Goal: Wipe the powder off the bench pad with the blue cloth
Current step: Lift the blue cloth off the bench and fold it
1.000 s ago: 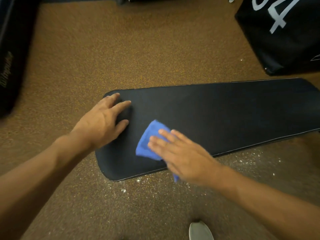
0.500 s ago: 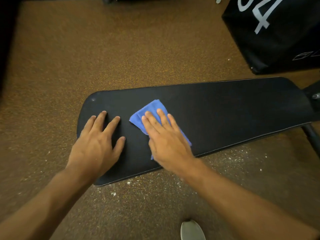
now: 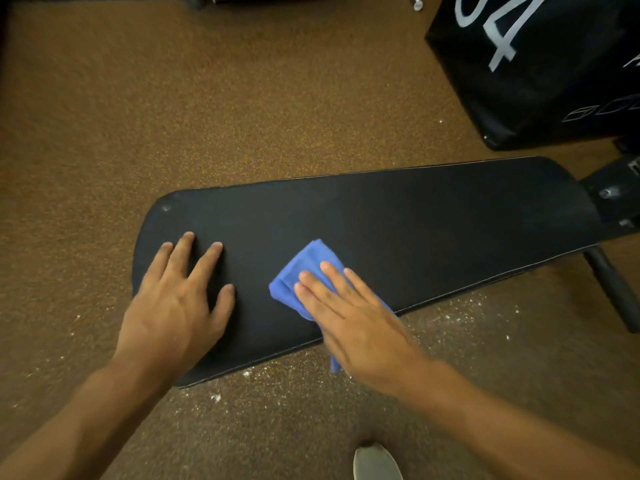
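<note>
Black, long, tapered padded bench pad (image 3: 398, 216) lies above speckled brown rubber floor (image 3: 207, 98). The left hand (image 3: 176, 306), fingers spread, presses flat on its near end. The right hand (image 3: 356, 323), fingers extended flat, presses a folded blue cloth (image 3: 304, 268) onto the pad's front edge. White powder (image 3: 450, 320) dusts the floor beside it.

A brown speckled floor (image 3: 242, 109) fills most of the view. A black box (image 3: 554, 81) with white markings (partly cut off) sits at upper right. A pale shoe tip (image 3: 376, 462) pokes in at the bottom edge.
</note>
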The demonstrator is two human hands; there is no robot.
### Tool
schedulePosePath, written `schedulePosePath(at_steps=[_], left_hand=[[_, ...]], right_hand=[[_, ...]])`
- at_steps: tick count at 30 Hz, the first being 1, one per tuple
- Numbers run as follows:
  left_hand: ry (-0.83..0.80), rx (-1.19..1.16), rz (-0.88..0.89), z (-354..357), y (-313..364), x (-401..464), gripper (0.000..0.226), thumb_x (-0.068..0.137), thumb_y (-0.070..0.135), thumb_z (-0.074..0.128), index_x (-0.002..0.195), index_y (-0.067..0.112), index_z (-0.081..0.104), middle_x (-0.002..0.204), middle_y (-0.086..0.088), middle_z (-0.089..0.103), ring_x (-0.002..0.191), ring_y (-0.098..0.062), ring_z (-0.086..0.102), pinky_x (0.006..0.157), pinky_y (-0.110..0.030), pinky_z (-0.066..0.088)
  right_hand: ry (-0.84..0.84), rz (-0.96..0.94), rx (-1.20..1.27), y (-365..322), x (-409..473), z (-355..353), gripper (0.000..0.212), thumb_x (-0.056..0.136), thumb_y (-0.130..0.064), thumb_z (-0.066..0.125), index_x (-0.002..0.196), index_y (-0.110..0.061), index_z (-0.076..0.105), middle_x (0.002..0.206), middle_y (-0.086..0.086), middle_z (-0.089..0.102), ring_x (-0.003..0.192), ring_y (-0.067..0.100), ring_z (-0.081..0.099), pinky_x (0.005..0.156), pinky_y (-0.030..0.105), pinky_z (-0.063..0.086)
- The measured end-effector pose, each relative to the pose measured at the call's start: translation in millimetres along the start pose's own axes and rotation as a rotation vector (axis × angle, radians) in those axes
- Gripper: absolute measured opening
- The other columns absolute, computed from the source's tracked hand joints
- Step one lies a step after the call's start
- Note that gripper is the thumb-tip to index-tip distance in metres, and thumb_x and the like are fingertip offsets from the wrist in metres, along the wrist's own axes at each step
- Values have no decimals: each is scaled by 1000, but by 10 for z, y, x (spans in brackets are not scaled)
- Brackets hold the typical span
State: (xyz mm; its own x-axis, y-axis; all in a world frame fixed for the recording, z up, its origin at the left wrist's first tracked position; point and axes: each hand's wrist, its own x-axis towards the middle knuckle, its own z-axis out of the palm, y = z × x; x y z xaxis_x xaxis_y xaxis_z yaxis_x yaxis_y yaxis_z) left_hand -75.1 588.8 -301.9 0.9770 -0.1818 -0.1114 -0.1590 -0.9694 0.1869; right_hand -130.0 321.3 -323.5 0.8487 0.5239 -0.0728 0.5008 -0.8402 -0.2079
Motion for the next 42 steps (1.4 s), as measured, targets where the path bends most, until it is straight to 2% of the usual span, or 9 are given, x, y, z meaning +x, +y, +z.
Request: schedulePosePath(at_steps=[8,11,13,15,17,21,29,37,42], left_hand=[[28,-225,168,-206,460,279,52,95,33,58,144,14,54,145,-9,54,131,-30,52,110,-42,42],[-58,-285,292,-219,741,458,52,96,32,61,146,20,52,144,-1,54,129,-24,54,107,-39,45],[-115,-283,315,-246,853,567,52,97,33,58,147,23,49,145,1,52,132,-22,51,108,-39,43],[-157,-274,306,-278,908,662,52,98,31,57,148,22,48,144,-1,52,131,-23,50,107,-38,41],[-196,-260,292,-300,953,742,52,98,29,59,149,20,47,142,-3,53,130,-25,51,107,-37,40],[-302,-167,234,-255,1064,881,55,99,32,60,150,22,44,142,-5,49,126,-28,50,107,-38,40],[-327,-216,179,-288,1134,943,21,93,16,61,113,20,64,98,-1,48,89,-25,58,73,-28,37],[-305,-263,175,-289,1113,911,17,95,16,59,112,20,64,103,-1,51,91,-23,56,75,-31,39],[-282,-271,257,-584,1157,874,17,91,15,64,103,27,64,92,6,49,83,-19,55,74,-31,41]], right_hand=[[-68,-140,-36,437,230,-144,59,99,-22,32,158,-16,27,165,2,29,154,29,19,124,48,19],[19,-109,111,364,182,-315,51,102,-20,48,153,-15,41,157,2,44,149,25,34,123,44,26],[224,-7,260,300,71,-421,38,100,-26,58,136,-17,62,134,-2,67,126,16,59,108,38,47],[393,152,329,302,-69,-497,25,98,-29,61,118,-20,72,102,-5,74,92,15,70,80,37,58],[364,351,334,382,-198,-529,22,97,-31,59,116,-24,69,95,-7,65,84,15,63,72,39,56],[131,608,305,546,-340,-513,41,96,-41,60,132,-24,55,117,-8,52,111,15,50,91,37,51],[131,641,444,475,-296,-527,9,96,-31,62,98,-29,54,96,-12,51,92,10,50,79,33,51],[117,702,556,484,-260,-568,12,94,-23,66,90,-28,57,90,-11,58,80,7,58,73,30,53],[183,721,610,415,-379,-794,15,89,-18,71,84,-26,60,81,-11,59,72,3,55,63,17,46]])
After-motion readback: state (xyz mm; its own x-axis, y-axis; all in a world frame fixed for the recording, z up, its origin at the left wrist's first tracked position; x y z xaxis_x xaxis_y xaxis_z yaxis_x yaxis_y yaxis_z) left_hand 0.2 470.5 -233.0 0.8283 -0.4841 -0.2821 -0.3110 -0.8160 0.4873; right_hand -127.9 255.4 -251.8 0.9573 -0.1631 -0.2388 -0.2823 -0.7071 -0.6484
